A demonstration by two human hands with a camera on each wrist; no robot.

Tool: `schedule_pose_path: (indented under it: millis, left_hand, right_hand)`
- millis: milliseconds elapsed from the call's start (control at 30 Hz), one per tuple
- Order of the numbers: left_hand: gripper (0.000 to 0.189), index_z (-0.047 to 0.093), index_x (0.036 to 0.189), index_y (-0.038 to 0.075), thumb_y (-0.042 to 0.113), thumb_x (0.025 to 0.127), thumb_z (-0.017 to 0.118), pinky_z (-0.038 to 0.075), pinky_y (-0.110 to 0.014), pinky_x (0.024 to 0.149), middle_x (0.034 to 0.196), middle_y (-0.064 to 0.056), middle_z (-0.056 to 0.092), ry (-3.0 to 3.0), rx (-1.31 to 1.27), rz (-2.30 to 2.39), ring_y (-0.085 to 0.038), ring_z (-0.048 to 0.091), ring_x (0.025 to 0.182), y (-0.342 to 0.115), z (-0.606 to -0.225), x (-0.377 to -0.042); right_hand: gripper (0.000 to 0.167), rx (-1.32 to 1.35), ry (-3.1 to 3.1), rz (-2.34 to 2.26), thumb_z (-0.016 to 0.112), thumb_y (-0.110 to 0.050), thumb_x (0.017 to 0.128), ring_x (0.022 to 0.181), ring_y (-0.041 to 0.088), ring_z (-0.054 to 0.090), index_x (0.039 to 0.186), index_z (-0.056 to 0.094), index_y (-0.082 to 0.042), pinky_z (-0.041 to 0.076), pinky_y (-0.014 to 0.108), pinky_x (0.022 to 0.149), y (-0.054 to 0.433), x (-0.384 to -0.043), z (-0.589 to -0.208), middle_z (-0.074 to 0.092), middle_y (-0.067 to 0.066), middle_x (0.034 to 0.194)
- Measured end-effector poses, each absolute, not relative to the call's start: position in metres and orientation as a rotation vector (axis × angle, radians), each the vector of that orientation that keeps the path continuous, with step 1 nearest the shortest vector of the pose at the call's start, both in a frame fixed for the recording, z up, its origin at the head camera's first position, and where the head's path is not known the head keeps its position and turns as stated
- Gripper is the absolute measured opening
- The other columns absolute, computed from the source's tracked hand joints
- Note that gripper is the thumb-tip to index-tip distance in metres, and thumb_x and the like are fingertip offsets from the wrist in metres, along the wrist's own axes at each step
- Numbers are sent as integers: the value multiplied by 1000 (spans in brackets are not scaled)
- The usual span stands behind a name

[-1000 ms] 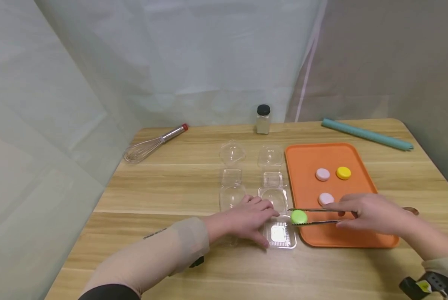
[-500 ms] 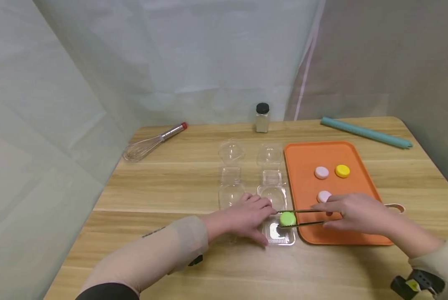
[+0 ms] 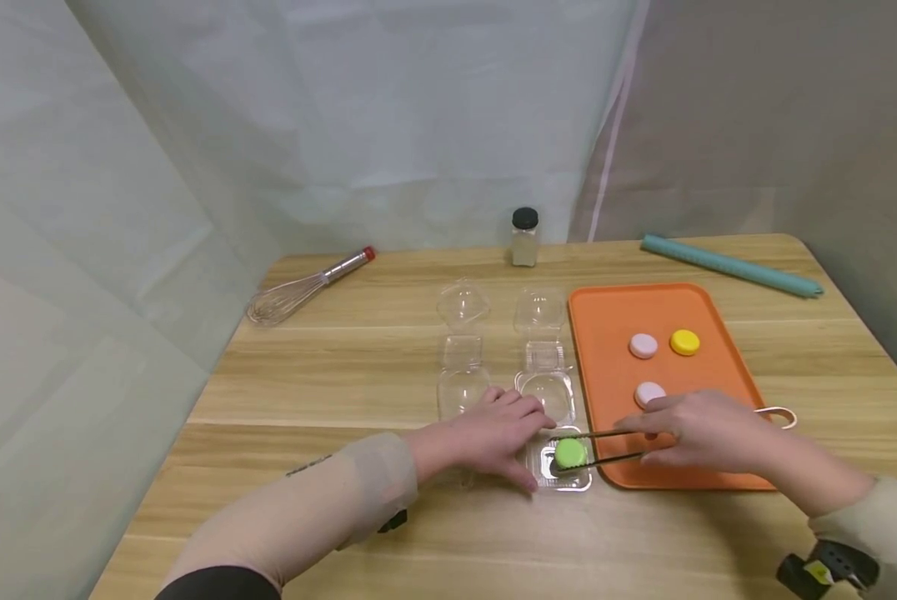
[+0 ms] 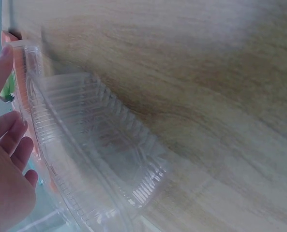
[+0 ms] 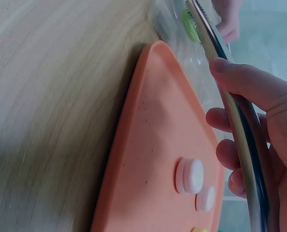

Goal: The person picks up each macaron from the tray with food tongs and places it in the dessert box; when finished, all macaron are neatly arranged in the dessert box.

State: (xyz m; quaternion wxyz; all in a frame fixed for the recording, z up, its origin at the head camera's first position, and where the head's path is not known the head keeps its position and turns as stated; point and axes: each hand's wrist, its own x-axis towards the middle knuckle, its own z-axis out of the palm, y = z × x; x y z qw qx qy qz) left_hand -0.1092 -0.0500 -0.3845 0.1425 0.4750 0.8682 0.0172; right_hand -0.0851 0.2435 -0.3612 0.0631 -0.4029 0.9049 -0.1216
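Right, right hand (image 3: 707, 429) gripping silver metal tongs (image 5: 252, 164), thumb on one arm, fingers curled around the other side. Light-green round disc (image 3: 570, 454) sits between the tong tips, within the outline of the base of an open clear plastic clamshell (image 3: 568, 487); can't tell if it touches the bottom. Left hand (image 3: 503, 437) spread fairly wide, palm down, holding nothing, fingertips and thumb at that clamshell's left edge; can't tell if they touch. Domed lid (image 3: 546, 396) lies just behind the base. More clear clamshells behind and to the left, one partly under the left hand. Orange rectangular tray (image 3: 628, 312) just right of them: two pale-pink discs (image 3: 643, 346), the nearer one right by the right-hand fingers, plus one yellow disc (image 3: 684, 342). Wood-grain surface (image 3: 328, 358). Back edge: black-lidded clear jar (image 3: 524, 242) upright, teal rod (image 3: 732, 267) behind tray, wire whisk (image 3: 309, 287) far left.
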Motion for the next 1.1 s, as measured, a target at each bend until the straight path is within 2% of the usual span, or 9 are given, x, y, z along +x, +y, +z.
schedule_pose_path:
  millis: [300, 600, 833, 1100]
  left_hand:
    - [88, 44, 137, 18, 67, 67, 68, 27, -31, 94, 124, 7, 46, 2509, 1367, 58, -10, 40, 109, -50, -387, -110]
    - [88, 45, 136, 17, 65, 67, 70, 28, -31, 94, 123, 6, 47, 2509, 1378, 55, -11, 40, 109, -49, -386, -110]
    - [86, 46, 135, 17, 66, 67, 69, 27, -31, 93, 122, 6, 47, 2512, 1399, 56, -12, 40, 109, -50, -390, -109]
    - [86, 46, 135, 18, 66, 68, 69, 28, -30, 93, 123, 6, 47, 2517, 1392, 81, -11, 40, 109, -51, -390, -110]
  right_hand:
    - [38, -1151, 2724, -304, 73, -37, 78, 53, -4, 40, 115, 66, -33, 35, 23, 47, 235, -84, -361, 63, -19, 86]
    - [33, -1199, 2789, -244, 73, -36, 78, 51, -3, 35, 110, 68, -31, 29, 21, 43, 227, -79, -363, 47, -15, 75]
    - [31, -1299, 2856, -132, 74, -38, 75, 46, 3, 31, 105, 68, -31, 26, 22, 39, 218, -73, -361, 48, -16, 72]
    - [34, -1252, 2854, -109, 75, -41, 74, 46, 4, 33, 106, 67, -31, 28, 23, 39, 213, -73, -356, 47, -16, 70]
